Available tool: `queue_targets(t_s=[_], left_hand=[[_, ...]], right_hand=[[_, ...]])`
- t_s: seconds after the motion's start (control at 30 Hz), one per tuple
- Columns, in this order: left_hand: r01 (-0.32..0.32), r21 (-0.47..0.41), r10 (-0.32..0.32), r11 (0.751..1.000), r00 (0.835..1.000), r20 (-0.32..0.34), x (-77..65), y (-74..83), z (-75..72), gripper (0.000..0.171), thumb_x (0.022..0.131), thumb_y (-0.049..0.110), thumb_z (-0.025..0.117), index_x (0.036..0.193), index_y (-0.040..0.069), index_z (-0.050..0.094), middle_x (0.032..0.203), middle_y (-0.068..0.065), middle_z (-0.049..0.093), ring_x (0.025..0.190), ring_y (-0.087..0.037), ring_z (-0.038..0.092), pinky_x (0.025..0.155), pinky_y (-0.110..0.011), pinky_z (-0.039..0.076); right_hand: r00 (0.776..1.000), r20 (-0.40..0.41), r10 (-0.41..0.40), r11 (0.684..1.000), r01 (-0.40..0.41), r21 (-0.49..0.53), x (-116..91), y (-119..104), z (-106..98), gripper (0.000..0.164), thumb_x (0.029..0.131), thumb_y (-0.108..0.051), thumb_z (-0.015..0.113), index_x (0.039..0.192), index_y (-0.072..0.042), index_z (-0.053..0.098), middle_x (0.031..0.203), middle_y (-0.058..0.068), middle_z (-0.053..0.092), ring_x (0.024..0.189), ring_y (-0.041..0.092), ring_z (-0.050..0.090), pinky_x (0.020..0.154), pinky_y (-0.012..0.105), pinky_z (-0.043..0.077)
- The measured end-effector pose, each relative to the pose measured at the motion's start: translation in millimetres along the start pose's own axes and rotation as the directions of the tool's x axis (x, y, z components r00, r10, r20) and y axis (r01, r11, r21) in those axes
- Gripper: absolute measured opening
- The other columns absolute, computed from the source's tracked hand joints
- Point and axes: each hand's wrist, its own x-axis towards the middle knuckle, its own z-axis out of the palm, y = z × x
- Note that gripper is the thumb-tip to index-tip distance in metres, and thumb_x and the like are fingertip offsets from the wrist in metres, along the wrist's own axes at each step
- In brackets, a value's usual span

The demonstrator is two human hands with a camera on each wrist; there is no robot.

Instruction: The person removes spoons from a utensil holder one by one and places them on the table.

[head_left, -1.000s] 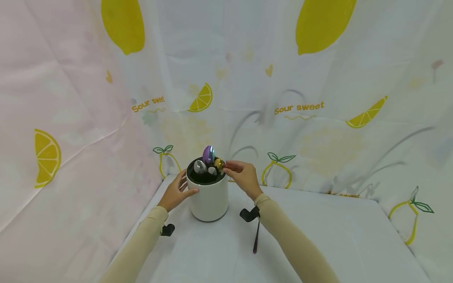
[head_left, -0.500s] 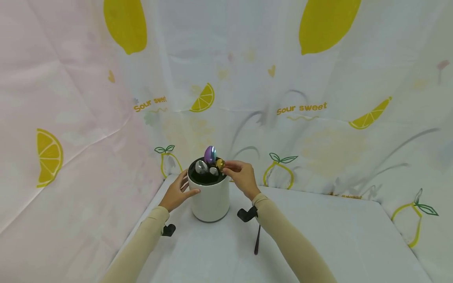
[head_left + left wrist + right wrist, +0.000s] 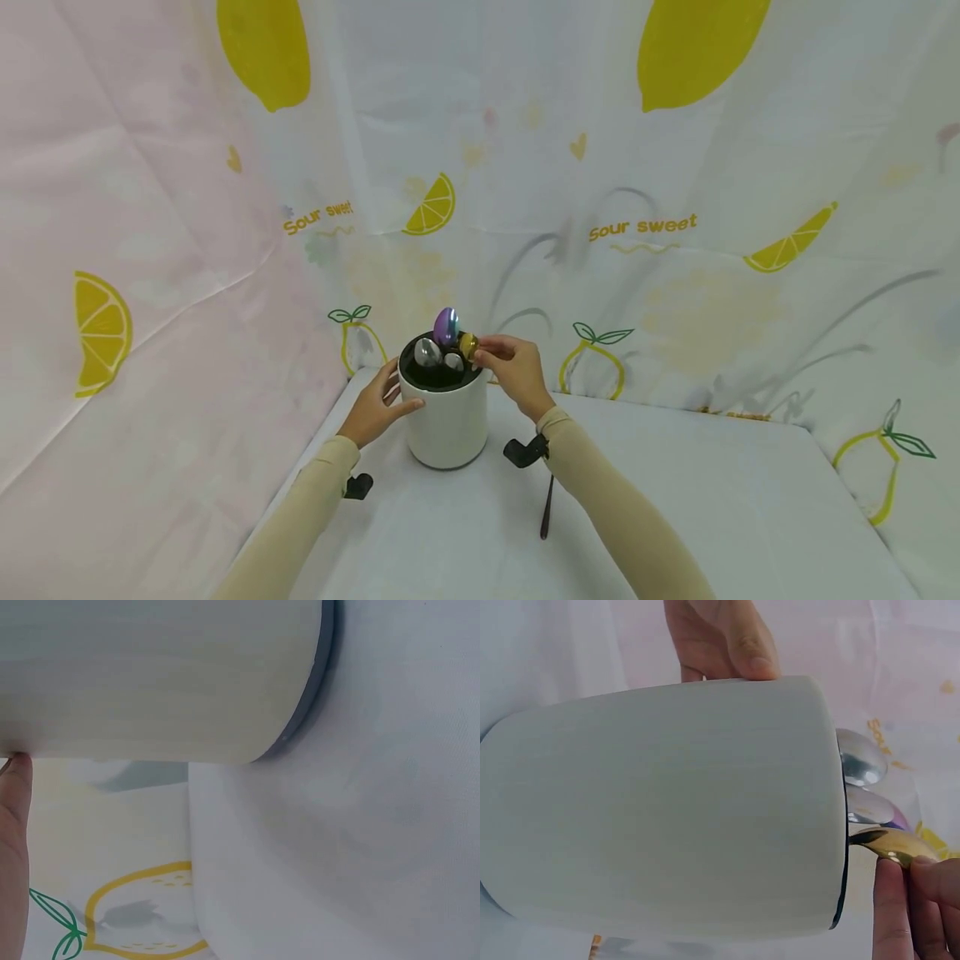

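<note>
A tall white round holder (image 3: 446,425) stands upright, with several spoons in its dark inside, bowls up. My left hand (image 3: 377,407) grips its upper left side, the thumb in front and the fingers round the far side. The right hand (image 3: 516,371) pinches the bowl of a gold spoon (image 3: 895,844) between thumb and fingers at the holder's right rim; the dark handle end goes down inside, out of sight. Beside it stand a purple spoon (image 3: 446,327), a larger silver spoon (image 3: 428,353) and a smaller silver one (image 3: 453,362).
A dark thin handle (image 3: 546,512) lies on the white table (image 3: 675,500), partly covered by the right forearm. Cloth walls (image 3: 525,200) with lemon prints rise at the back and left, close behind the holder.
The right thumb and fingers have shifted up slightly at the gold spoon. My left hand, the holder and the other spoons keep their places, while the head view drifts a little.
</note>
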Motion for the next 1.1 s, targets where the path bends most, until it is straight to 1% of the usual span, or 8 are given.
queue_targets(t_s=[0.17,0.33,0.57,0.77,0.97,1.1], left_hand=[[-0.005,-0.004,0.005,1.0,1.0,0.0,-0.5,0.5,0.0,0.099,0.077,0.049,0.08,0.155,0.025,0.023,0.158,0.002,0.027,0.142,-0.027,0.032,0.113,-0.038,0.034],[-0.009,-0.011,0.009,1.0,1.0,-0.001,-0.6,-0.9,0.1,0.099,0.077,0.048,0.08,0.155,0.025,0.024,0.157,0.002,0.027,0.142,-0.026,0.031,0.113,-0.037,0.034],[-0.011,0.003,0.011,1.0,1.0,0.001,0.1,-1.3,-0.1,0.098,0.078,0.049,0.079,0.155,0.025,0.023,0.158,0.001,0.027,0.142,-0.027,0.031,0.113,-0.038,0.035],[-0.002,0.008,0.002,1.0,1.0,-0.004,1.5,-0.1,0.5,0.099,0.077,0.051,0.078,0.155,0.025,0.023,0.158,0.001,0.027,0.142,-0.027,0.031,0.112,-0.039,0.035],[0.002,0.007,-0.002,1.0,1.0,-0.001,1.7,-1.0,1.5,0.101,0.076,0.053,0.078,0.155,0.025,0.023,0.158,0.0,0.027,0.142,-0.029,0.031,0.113,-0.041,0.034],[0.007,-0.001,-0.007,1.0,1.0,-0.003,1.2,-1.5,1.0,0.101,0.075,0.054,0.078,0.155,0.026,0.024,0.158,0.001,0.027,0.142,-0.029,0.031,0.113,-0.041,0.034]], right_hand=[[0.999,-0.036,-0.03,0.999,0.031,0.029,2,-1,0,0.022,0.086,-0.004,0.073,0.107,0.004,0.071,0.1,0.019,0.071,0.088,0.029,0.07,0.082,0.032,0.06],[0.996,-0.065,-0.055,0.996,0.059,0.065,3,-8,-3,0.019,0.086,-0.003,0.073,0.105,0.002,0.071,0.097,0.015,0.071,0.084,0.023,0.071,0.083,0.037,0.06],[0.991,-0.085,-0.104,0.987,0.113,0.113,5,-22,-9,0.022,0.086,-0.002,0.073,0.106,0.005,0.07,0.101,0.018,0.071,0.085,0.023,0.071,0.083,0.034,0.059],[0.984,-0.13,-0.123,0.977,0.143,0.157,7,-38,-18,0.024,0.086,-0.003,0.074,0.107,0.007,0.068,0.101,0.019,0.069,0.086,0.024,0.072,0.082,0.035,0.06],[0.973,-0.175,-0.153,0.958,0.189,0.215,8,-55,-29,0.026,0.085,-0.001,0.074,0.108,0.01,0.067,0.1,0.021,0.069,0.083,0.023,0.072,0.082,0.037,0.059],[0.965,-0.198,-0.171,0.941,0.219,0.259,10,-65,-38,0.028,0.085,0.0,0.074,0.109,0.012,0.065,0.099,0.019,0.07,0.081,0.021,0.071,0.084,0.038,0.059]])
